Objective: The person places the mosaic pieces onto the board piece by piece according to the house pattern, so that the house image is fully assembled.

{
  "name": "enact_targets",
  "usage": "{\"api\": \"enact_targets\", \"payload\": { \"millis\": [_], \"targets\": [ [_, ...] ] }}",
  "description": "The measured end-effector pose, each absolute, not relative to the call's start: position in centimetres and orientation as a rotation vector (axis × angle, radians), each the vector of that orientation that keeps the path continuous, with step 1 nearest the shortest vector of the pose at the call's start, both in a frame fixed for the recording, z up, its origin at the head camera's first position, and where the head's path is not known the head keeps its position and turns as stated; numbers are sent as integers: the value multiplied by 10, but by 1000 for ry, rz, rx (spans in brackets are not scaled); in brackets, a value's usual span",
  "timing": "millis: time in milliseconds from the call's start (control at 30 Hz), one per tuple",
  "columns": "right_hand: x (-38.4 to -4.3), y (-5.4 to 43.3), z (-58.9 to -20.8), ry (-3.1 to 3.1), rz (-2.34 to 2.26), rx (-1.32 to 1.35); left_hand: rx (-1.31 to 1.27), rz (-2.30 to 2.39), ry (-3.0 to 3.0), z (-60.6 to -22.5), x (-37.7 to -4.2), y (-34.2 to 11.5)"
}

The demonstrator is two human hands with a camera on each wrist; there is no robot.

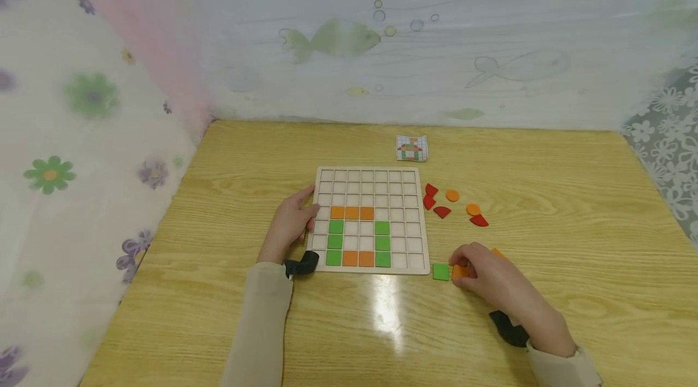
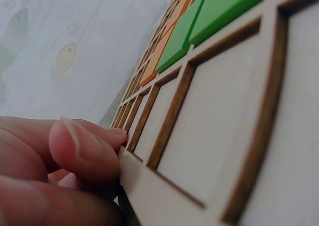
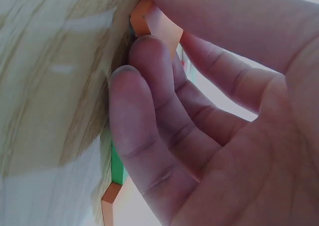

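Note:
A wooden grid board (image 1: 395, 200) lies flat on the table. Three orange square tiles (image 1: 352, 213) form a row in it, with green square tiles (image 1: 335, 227) in two columns below and two orange squares (image 1: 358, 258) between their lower ends. My left hand (image 1: 289, 221) touches the board's left edge, its fingertips (image 2: 117, 136) right at the rim in the left wrist view. Right of the board, my right hand (image 1: 485, 272) pinches an orange square tile (image 3: 167, 29) between thumb and fingers, close over the table. Just left of that tile lies a loose green square (image 1: 440, 272).
Several red quarter-circle pieces (image 1: 442, 212) and two orange discs (image 1: 452, 195) lie right of the board. Another orange tile (image 1: 497, 252) shows partly behind my right hand. A small pattern card (image 1: 412, 148) lies beyond the board, near the curtain-like backdrop (image 1: 338, 84).

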State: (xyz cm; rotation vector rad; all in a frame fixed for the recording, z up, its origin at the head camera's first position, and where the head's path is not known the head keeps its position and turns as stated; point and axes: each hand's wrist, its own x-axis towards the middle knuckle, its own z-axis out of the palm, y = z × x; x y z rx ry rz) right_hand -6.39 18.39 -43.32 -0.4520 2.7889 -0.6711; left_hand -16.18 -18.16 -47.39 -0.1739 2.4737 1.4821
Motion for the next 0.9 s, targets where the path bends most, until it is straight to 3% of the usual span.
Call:
{"api": "enact_targets", "payload": {
  "millis": [900],
  "targets": [
    [-64,183,-422,2934,-494,-545,-207,1468,2478,-472,-162,-179]
  ]
}}
